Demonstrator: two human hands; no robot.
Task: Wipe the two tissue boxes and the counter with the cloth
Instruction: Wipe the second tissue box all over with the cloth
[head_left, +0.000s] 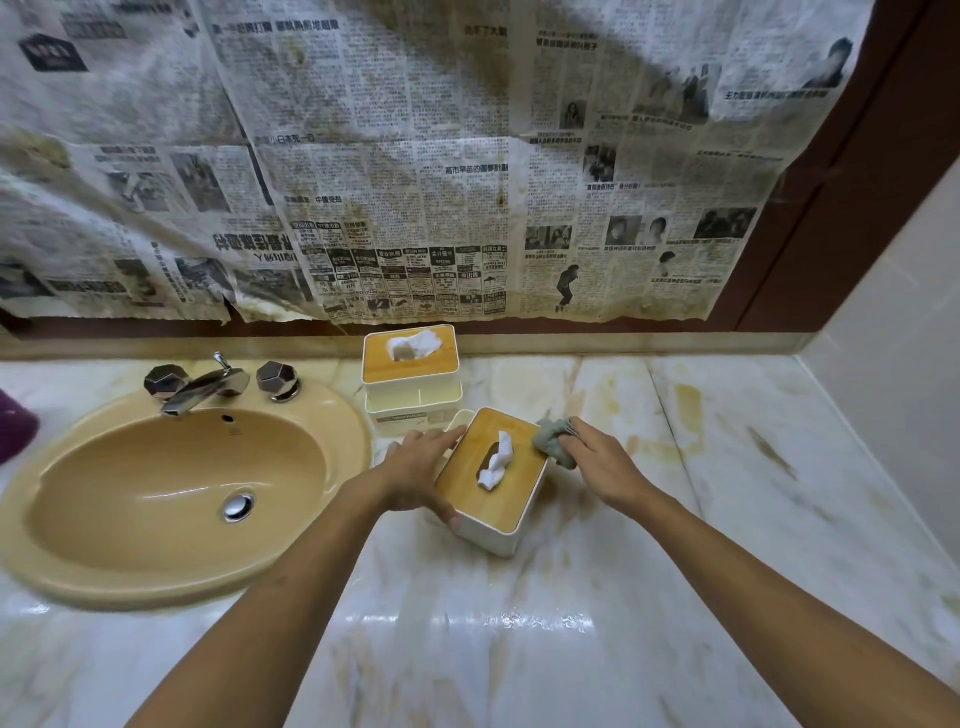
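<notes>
**Near tissue box under the cloth; far box and bench judged still to be done**

The bare marble bench (467, 623) was seen nearest, glossy in front of the near tissue box (485, 483), with yellowish stains to the right of that box. The near tissue box, set at an angle just right of the sink (171, 499), was gripped along its left side by the left hand (415, 467), fingers and thumb closed on the casing. The grey cloth (555, 439) was bunched under the right hand (602, 460) and pressed against the far right edge of the wooden lid. The wiping of this box was judged to be under way. Just behind the near box, the second tissue box (411, 369) stood untouched on a white organiser, against the newspaper-covered wall (415, 156). Whether it had been wiped could not be told; the stained bench appeared left to do.
</notes>
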